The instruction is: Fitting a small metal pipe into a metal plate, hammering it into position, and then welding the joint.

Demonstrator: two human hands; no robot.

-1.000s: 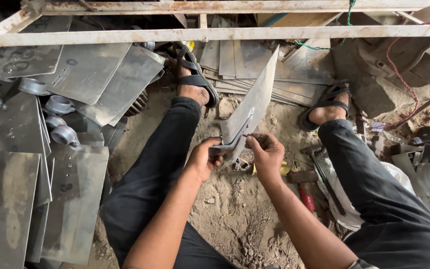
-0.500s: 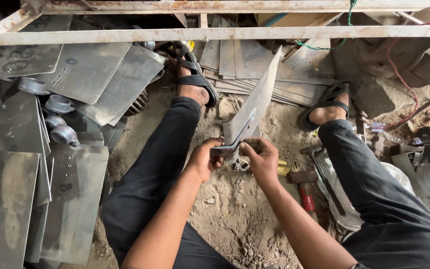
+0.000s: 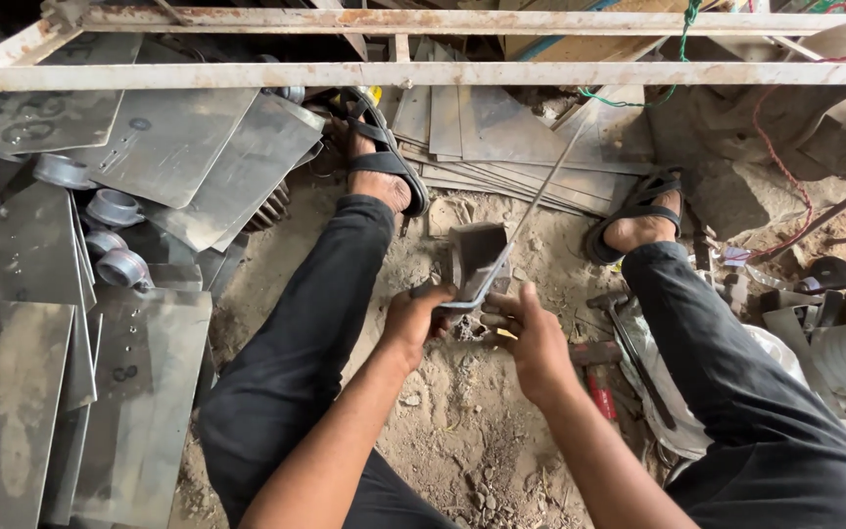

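Observation:
I sit on sandy ground with my legs spread, in black trousers and sandals. Both hands grip the near end of a long thin metal sheet (image 3: 540, 201), now seen almost edge-on and slanting up and away to the right. My left hand (image 3: 415, 318) holds its lower left edge. My right hand (image 3: 531, 333) holds it from the right, fingers curled over the edge. The sheet's lower end rests by a small square metal block (image 3: 477, 255) standing in the dirt between my feet.
Grey metal sheets (image 3: 164, 147) and round metal caps (image 3: 115, 208) lie at the left. More flat sheets (image 3: 501, 132) are stacked ahead under a white rusty frame bar (image 3: 443, 73). A red-handled tool (image 3: 599, 387), a hammer and scrap lie at the right.
The sheet has turned from showing its broad face to being almost edge-on. Both hands stayed on its lower end and shifted slightly.

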